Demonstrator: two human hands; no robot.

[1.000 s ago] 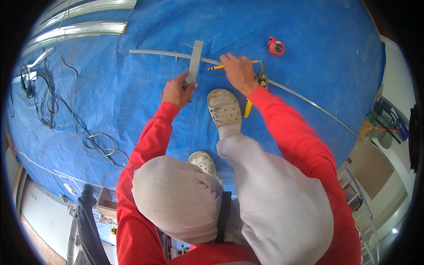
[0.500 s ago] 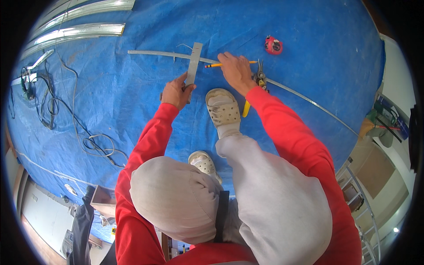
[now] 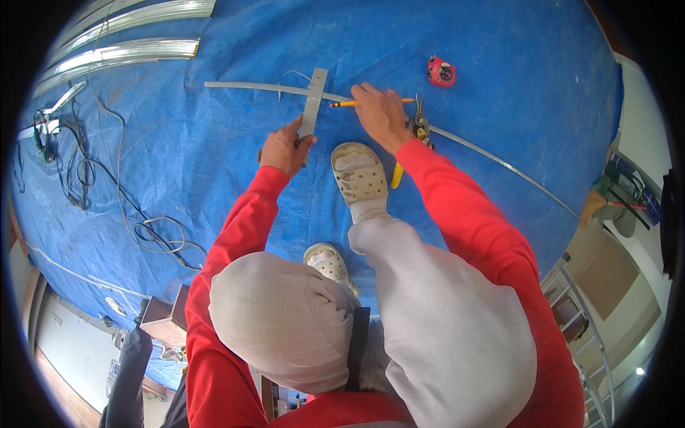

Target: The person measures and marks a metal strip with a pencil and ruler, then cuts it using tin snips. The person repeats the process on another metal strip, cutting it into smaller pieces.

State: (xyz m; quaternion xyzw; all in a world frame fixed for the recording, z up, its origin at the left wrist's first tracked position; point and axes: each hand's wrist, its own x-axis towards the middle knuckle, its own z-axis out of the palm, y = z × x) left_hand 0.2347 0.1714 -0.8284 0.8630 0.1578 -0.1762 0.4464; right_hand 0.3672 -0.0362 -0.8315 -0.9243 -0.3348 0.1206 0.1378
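Observation:
A long thin metal bar (image 3: 499, 161) lies across the blue tarp in front of me. My left hand (image 3: 286, 151) is closed round the lower part of a flat grey metal strip (image 3: 313, 103), which crosses over the bar and bears dark marks near its upper end. To the right, my right hand (image 3: 380, 114) grips a yellow pencil (image 3: 345, 104) held sideways, its eraser end pointing left; the fingers lie over the bar. Just beside that hand, snips (image 3: 419, 127) with a yellow handle (image 3: 397, 175) rest on the tarp, partly hidden by my right sleeve.
A red tape measure (image 3: 441, 72) sits beyond my right hand. Shiny metal profiles (image 3: 143, 50) lie at the far left, with tangled cables (image 3: 85, 167) nearer. My shoe (image 3: 359, 173) stands between my hands. A ladder (image 3: 589, 342) is at the right, a wooden box (image 3: 165, 324) lower left.
Both hands, the strip and the pencil stay almost where they were. At the lower left, the wooden box looks turned and the dark fabric beside it has shifted slightly.

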